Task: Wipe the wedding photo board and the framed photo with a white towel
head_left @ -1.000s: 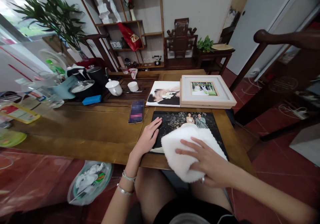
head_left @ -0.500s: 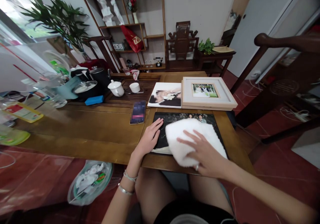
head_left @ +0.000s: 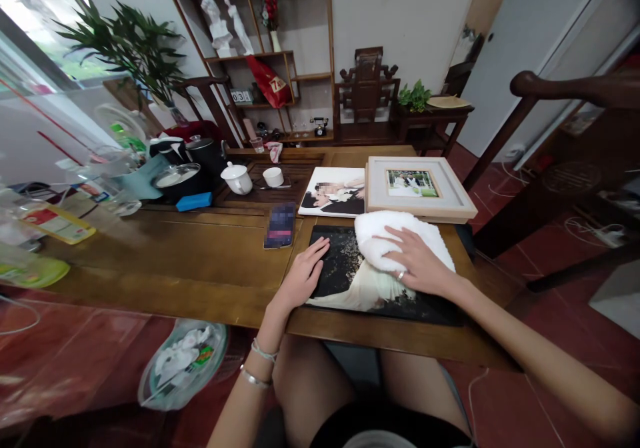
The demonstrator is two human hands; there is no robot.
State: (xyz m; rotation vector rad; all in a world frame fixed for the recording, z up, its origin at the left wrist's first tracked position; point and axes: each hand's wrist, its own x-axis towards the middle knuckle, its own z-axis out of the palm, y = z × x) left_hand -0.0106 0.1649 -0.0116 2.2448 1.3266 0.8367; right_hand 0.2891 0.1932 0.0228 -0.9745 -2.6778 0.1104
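Note:
A dark photo panel (head_left: 336,261) with a pale dress printed on it lies flat at the table's front edge. My left hand (head_left: 305,271) rests on its left side, fingers stretched out and holding nothing. Over the panel's upper right part is a fluffy white cloth (head_left: 373,238). My right hand (head_left: 417,261) has hold of this cloth from above, its fingers spread over the top and pressing it down. The cloth hides the upper right of the picture.
Behind the panel lie a white photo print (head_left: 333,195) and a light-framed picture (head_left: 455,195). A phone (head_left: 280,226) is left of them. A teapot (head_left: 237,178), a small cup (head_left: 273,177) and a blue block (head_left: 195,201) stand further left. A waste bin (head_left: 185,361) sits below.
My right hand and the white cloth have moved away from me, up the panel, uncovering the pale dress at its lower part. My left hand stays on the panel's left side.

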